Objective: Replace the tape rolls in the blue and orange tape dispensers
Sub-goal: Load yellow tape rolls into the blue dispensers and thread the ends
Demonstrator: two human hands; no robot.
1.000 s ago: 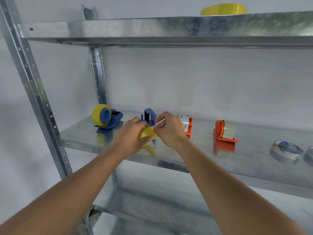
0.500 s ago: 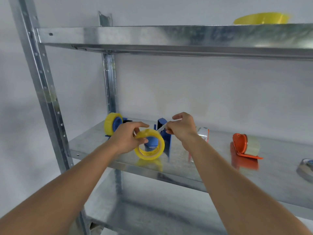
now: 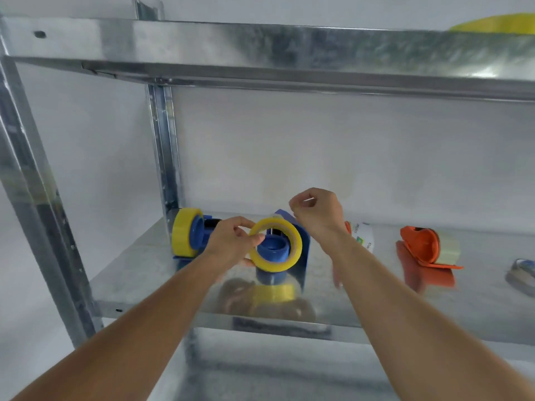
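My left hand (image 3: 231, 241) grips a yellow tape roll (image 3: 275, 263) by its left rim, holding it in front of the blue hub of a blue tape dispenser (image 3: 302, 250) on the middle shelf. My right hand (image 3: 318, 215) is pinched just above and right of the roll, fingers closed on the tape's loose end, which is barely visible. A second blue dispenser (image 3: 199, 235) with a yellow roll stands to the left. An orange dispenser (image 3: 422, 247) with a clear roll stands to the right. Another orange dispenser (image 3: 362, 235) is mostly hidden behind my right wrist.
The metal shelf (image 3: 162, 285) has steel uprights (image 3: 165, 146) at the left. The upper shelf (image 3: 260, 44) hangs overhead with a yellow roll (image 3: 498, 23) on it. A loose clear tape roll (image 3: 524, 272) lies at the far right edge.
The view has come closer and shifted right. The yellow roll now sits turned face-on at the blue dispenser's hub, and my right hand has risen, pulling the tape end upward.
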